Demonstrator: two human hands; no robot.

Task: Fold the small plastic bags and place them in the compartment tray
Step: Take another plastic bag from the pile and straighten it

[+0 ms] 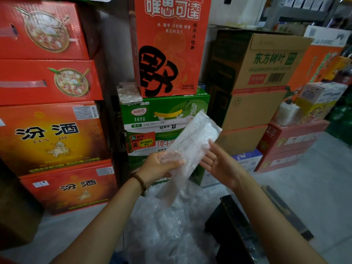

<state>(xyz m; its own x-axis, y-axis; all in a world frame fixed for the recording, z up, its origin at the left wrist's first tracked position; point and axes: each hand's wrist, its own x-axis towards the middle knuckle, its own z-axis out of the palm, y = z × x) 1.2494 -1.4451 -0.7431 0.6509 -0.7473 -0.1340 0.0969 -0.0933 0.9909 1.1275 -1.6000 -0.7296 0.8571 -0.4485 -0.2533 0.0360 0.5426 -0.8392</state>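
Evidently midway through one fold, the left hand grips a narrow-folded plastic bag rising above its grip, the flat right hand touching alongside, unfolded bags heaped below.

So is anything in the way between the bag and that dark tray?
Nothing visible is. The left hand grips the folded bag, the right hand touches it, and the dark tray lies below to the right, crossed only by the right forearm.
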